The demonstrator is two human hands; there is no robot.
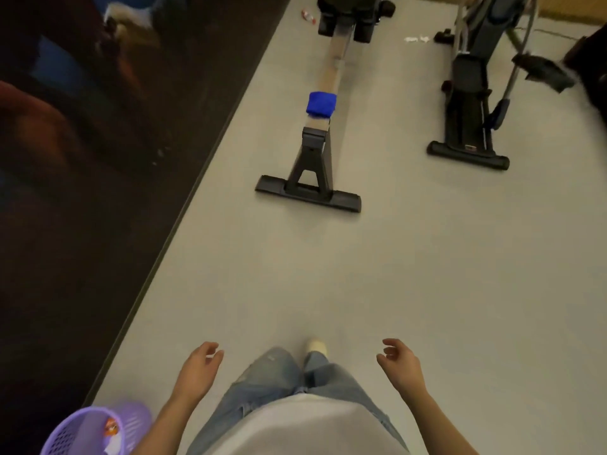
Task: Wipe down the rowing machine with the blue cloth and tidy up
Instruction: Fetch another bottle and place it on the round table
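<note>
Grey gym floor (410,257) fills the frame, edged on the left by a dark mat strip (98,224). One purple basket (75,431) is seen at the floor's near left corner, some scraps inside, contents unclear. Both hands are held out low and empty: left hand (200,362) and right hand (399,361), fingers loosely curled, nothing grasped.

One rowing machine (310,172) is seen straight ahead, well apart from the hands. Its rail runs lengthwise away from the person, rear stand nearest. One blue cloth (321,104) is draped across the rail at its near end, just beyond the stand. Cloth lies dead ahead, a touch right of centre; neither hand is judged clearly nearer, so a walk forward is needed before any reach.

Far floor edge: one small bottle (308,15) left of the rower's front, one white crumpled scrap (416,38) to its right. One second machine (469,103) is parked alongside on the right.
</note>
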